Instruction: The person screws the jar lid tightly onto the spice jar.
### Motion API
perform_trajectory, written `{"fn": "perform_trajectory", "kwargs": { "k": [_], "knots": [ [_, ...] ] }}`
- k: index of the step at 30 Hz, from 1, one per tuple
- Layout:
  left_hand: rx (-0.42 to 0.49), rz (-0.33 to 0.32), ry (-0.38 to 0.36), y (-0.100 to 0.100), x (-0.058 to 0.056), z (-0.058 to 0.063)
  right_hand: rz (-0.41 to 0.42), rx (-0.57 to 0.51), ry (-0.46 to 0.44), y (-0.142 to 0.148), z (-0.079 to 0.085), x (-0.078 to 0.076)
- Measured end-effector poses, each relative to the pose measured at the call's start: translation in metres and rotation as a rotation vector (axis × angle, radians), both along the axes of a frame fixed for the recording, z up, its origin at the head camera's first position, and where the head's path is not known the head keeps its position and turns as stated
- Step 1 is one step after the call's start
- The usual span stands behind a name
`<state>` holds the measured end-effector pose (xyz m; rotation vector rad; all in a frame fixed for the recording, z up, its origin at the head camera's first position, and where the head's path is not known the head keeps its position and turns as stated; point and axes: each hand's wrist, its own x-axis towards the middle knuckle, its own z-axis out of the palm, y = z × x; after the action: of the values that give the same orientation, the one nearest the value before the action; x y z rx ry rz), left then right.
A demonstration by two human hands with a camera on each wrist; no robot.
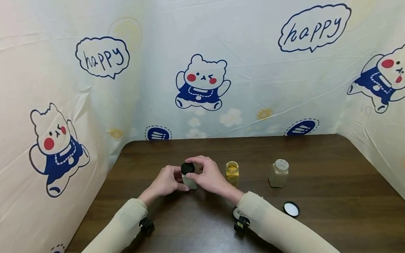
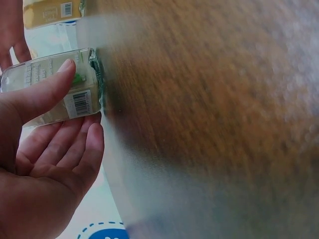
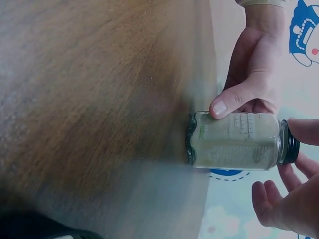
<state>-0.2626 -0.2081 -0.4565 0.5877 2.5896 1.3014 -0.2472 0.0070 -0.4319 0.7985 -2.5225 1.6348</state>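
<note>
A square glass jar [image 1: 190,183] of pale powder stands on the table, its black screw lid [image 1: 187,168] on top. My left hand [image 1: 166,181] holds the jar's body between thumb and fingers; in the left wrist view the thumb lies across the label side of the glass jar [image 2: 47,74]. My right hand [image 1: 209,176] grips the black lid [image 3: 290,142] from above, thumb on one side and fingertips on the other. Just right of that hand stands an uncapped jar [image 1: 232,174] of yellow powder, its lower part close behind the right wrist.
Farther right stands a jar [image 1: 279,173] with a perforated shaker top. A black lid [image 1: 291,209] with white lining lies near it, underside up. Another round lid [image 1: 236,213] is partly hidden by the right sleeve. A printed cloth hangs around the brown table [image 1: 327,181].
</note>
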Motion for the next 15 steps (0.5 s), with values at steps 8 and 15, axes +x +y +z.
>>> {"fn": "perform_trajectory", "kwargs": {
  "k": [8,15],
  "knots": [
    [0.01,-0.003,0.007,-0.0018,-0.001,-0.0027,-0.004,-0.059,-0.021,-0.0013,-0.0019,-0.0011],
    [0.014,-0.009,0.001,-0.0021,-0.0004,-0.0023,0.096,-0.14,-0.165,0.0039,-0.0039,-0.0014]
  ]
}}
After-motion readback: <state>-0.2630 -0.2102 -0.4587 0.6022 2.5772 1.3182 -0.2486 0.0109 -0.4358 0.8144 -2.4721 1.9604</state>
